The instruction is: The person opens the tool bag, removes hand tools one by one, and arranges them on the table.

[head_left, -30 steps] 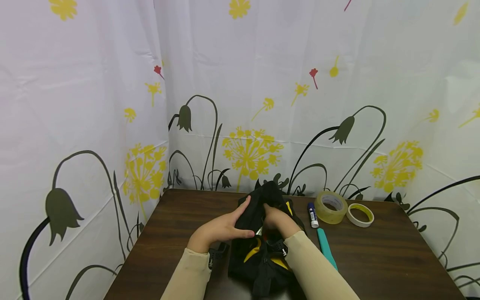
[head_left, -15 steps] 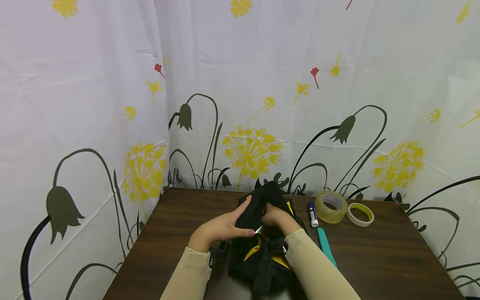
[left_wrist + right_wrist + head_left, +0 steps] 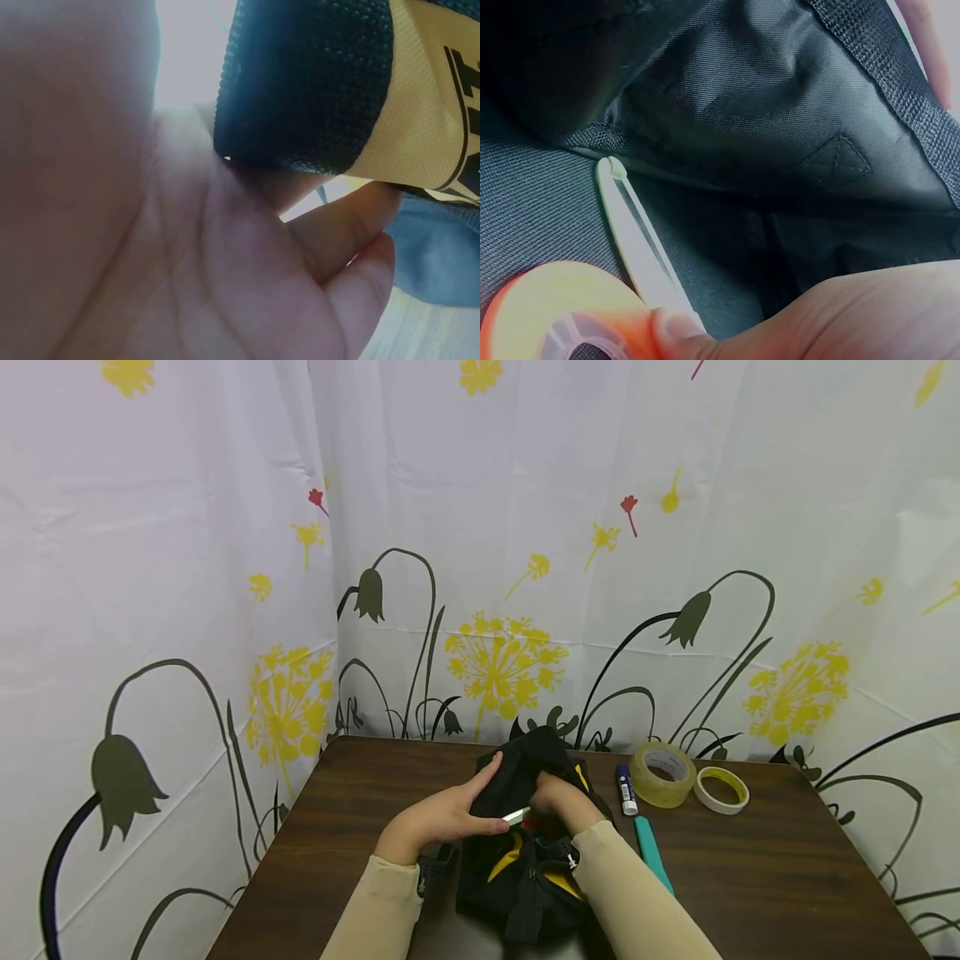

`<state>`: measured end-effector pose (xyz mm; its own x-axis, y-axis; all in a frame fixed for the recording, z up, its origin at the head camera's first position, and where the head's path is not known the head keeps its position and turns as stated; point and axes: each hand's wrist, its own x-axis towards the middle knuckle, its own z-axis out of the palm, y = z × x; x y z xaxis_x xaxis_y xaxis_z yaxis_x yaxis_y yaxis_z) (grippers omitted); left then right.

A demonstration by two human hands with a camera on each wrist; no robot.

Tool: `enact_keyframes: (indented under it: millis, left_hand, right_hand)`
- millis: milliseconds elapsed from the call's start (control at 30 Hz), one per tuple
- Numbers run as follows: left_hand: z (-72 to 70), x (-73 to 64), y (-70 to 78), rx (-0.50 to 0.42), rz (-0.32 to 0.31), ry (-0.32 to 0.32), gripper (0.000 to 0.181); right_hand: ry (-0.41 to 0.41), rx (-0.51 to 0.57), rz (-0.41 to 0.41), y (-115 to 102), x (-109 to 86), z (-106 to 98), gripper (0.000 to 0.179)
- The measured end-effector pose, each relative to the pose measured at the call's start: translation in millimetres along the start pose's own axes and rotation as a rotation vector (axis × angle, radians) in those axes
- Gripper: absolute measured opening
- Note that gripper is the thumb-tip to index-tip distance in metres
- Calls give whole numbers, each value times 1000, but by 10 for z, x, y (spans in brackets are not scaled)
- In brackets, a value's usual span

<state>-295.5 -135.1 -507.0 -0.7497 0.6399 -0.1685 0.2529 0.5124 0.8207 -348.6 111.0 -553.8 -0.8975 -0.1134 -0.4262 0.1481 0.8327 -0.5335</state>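
Note:
A black bag (image 3: 487, 889) with yellow trim stands on the table in the head view. My left hand (image 3: 442, 814) holds its left side, thumb across the opening and a finger pointing up along the wall. The left wrist view shows the bag's black and yellow edge (image 3: 307, 90) against the palm. Inside the bag is my right hand (image 3: 840, 319), its thumb at the lower end of a slim white box cutter (image 3: 641, 240). An orange-edged tape roll (image 3: 562, 292) lies against that thumb. The other right fingers are hidden.
Right of the bag lie a blue and white glue stick (image 3: 626, 789), a teal slim tool (image 3: 653, 856), a wide clear tape roll (image 3: 662, 775) and a thinner white tape roll (image 3: 721, 790). A patterned white curtain (image 3: 525, 485) hangs behind the brown table (image 3: 360, 810).
More of the white box cutter shows at the bag's opening, near the left thumb, and it lies more slanted. The right hand has shifted slightly right; the left hand stays where it was.

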Motion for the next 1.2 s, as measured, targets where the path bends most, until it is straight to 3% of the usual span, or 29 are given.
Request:
enact_keyframes:
  millis: [67,167,233,333,567,900,1200]
  left_hand:
    - [4,-4,-3,-6,-4,3,114]
    - [13,-11,-3,-26,-19,3,113]
    - [23,-12,-7,-30,-29,1,113]
    - [40,-8,-12,-25,-35,-4,113]
    - [48,-2,-8,-26,-31,-4,113]
    - [11,-10,10,-58,-33,-3,117]
    - [8,-20,23,-36,-21,10,115]
  right_hand:
    - [7,-8,-4,9,-9,2,72]
    - [10,-35,-56,19,-16,25,32]
    - [23,-29,-100,22,-17,52,17]
    - [59,-4,-146,20,-11,102,30]
    - [74,56,-127,-17,-48,98,42]
    - [122,20,-198,-73,-178,-48,30]
    - [127,72,-187,-175,-442,-228,10]
